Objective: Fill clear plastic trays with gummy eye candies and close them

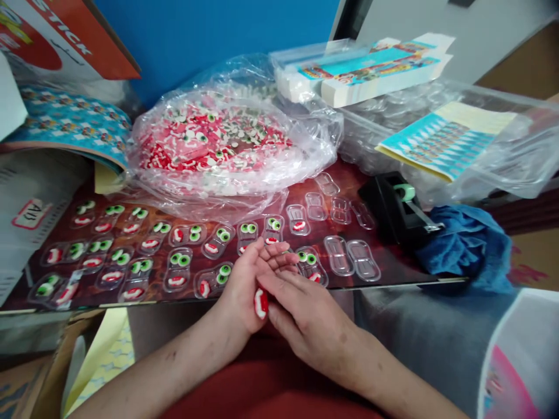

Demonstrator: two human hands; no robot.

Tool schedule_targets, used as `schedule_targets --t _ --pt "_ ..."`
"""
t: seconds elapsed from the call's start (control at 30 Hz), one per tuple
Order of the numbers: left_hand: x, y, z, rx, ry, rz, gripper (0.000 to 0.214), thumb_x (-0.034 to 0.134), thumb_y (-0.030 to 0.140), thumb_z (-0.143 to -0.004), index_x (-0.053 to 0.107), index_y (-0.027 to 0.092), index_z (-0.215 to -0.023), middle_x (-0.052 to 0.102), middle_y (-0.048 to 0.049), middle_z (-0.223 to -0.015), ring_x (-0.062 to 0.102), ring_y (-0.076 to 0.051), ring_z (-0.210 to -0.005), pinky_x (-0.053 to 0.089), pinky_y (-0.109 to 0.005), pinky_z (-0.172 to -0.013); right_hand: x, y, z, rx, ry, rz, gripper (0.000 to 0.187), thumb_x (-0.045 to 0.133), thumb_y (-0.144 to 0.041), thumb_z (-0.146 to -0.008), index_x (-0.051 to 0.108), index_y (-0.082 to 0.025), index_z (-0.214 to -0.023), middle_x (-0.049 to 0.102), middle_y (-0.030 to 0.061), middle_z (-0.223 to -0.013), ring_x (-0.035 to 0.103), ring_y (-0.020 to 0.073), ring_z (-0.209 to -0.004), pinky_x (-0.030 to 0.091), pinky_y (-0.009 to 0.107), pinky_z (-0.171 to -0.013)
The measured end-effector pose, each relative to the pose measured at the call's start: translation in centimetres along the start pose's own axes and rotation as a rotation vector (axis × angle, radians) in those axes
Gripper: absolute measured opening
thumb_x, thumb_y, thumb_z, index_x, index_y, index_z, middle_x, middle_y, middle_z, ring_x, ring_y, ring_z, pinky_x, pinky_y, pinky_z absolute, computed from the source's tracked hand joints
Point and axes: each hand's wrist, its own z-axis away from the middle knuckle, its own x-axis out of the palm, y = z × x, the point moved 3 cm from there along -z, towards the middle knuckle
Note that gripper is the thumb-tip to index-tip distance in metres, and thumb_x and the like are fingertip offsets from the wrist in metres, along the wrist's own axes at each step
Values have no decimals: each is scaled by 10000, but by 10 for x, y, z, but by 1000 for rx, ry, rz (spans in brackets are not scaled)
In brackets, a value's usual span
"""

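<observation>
My left hand [244,288] is palm up and cupped just in front of the table edge. A small red and white mouth-shaped piece [261,304] rests at the base of its palm. My right hand [308,308] lies across that palm, fingers stretched out and thumb apart, close to the piece. Whatever lies under its fingers is hidden. Beyond my hands, clear plastic blister trays [178,269] hold pairs of green eyeballs and red mouths. One tray [299,219] has only a mouth, and several trays [365,260] to the right hold nothing.
Behind the trays sits a large clear bag [218,139] of loose mouths and eyes. A black tape dispenser [393,209] and blue cloth [467,244] are at right. Printed flat boxes [375,67] lie on a clear plastic bin [533,169]. Printed sheets [70,122] curve at left.
</observation>
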Motion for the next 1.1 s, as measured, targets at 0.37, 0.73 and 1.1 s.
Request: schedule_targets --t 0.37,0.73,1.1 --pt "-6 -1 0 -4 -34 68 347 376 352 -870 609 103 -807 649 -116 -760 610 -183 -619 484 -306 -570 -59 70 54 239 352 488 178 470 -164 -847 621 -155 -942 644 88 -869 615 172 -782 510 265 -678" --pt "2 -5 6 42 -177 56 423 338 431 -875 613 111 -891 638 -165 -981 622 -224 -809 488 -351 -725 -49 45 46 186 252 455 184 451 -193 -864 621 -163 -927 639 92 -882 602 184 -796 512 287 -690" --pt "7 -21 12 -82 -187 -18 425 346 453 -879 611 127 -945 635 -113 -980 607 -199 -844 451 -337 -839 4 7 26 78 42 218 189 490 -249 -851 643 -143 -817 651 73 -860 571 200 -812 495 338 -797"
